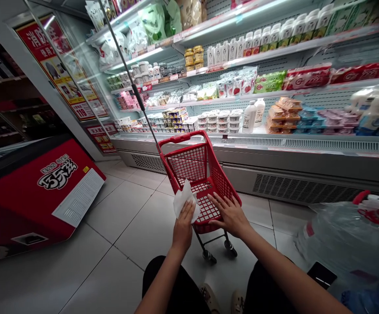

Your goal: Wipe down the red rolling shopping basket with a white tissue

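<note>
A small red shopping cart [187, 162] with a plastic grid basket stands on the floor before my knees. My left hand [183, 222] presses a crumpled white tissue [179, 203] against the near left part of the basket rim. Some of the tissue sticks out past my fingers. At the near right side of the basket, my right hand [231, 214] rests with its fingers spread over the rim, holding nothing. From the cart's far left corner a thin dark pole [138, 97] rises towards the upper left.
Behind the cart runs a lit refrigerated shelf [307, 144] full of dairy goods. A red chest freezer [42, 196] stands to the left. Large clear water bottles [349, 240] and a dark phone-like object [322, 274] are close on the right.
</note>
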### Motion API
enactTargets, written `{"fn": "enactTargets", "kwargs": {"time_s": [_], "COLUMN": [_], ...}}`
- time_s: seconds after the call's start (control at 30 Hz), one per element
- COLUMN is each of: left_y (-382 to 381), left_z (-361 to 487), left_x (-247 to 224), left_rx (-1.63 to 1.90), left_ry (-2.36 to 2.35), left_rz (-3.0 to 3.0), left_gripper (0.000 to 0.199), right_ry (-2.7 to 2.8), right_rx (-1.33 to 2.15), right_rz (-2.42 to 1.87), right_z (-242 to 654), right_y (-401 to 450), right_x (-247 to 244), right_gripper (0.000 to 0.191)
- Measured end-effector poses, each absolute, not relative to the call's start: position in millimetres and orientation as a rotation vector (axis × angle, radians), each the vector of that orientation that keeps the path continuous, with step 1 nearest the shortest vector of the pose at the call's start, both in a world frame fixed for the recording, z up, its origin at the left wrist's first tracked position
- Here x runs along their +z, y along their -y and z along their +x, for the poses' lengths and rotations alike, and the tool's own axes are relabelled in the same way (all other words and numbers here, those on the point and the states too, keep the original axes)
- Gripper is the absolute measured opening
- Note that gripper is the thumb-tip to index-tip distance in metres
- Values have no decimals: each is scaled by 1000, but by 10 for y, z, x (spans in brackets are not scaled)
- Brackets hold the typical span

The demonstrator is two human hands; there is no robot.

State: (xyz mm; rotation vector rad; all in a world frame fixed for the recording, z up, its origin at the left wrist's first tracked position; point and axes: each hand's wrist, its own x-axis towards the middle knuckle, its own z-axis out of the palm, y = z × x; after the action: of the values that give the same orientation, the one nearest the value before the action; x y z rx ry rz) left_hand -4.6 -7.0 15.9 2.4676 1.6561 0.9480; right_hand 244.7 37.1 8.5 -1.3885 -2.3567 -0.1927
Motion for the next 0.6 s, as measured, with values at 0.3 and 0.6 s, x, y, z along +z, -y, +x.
{"fn": "enactTargets", "kwargs": {"time_s": [0.3, 0.6], "left_y": [442, 87], "left_z": [-48, -389], "left_x": [15, 201], "left_rx": [826, 776], "left_ry": [-1664, -1747], "left_rz": [2619, 2651], "left_gripper": [85, 84], "right_ry": [2250, 2422], "right_rx": [-228, -199], "right_rz": [-1349, -1165], "right_z": [2184, 2680], "right_y": [-313, -252], "right_x": [72, 143], "right_gripper": [94, 86]}}
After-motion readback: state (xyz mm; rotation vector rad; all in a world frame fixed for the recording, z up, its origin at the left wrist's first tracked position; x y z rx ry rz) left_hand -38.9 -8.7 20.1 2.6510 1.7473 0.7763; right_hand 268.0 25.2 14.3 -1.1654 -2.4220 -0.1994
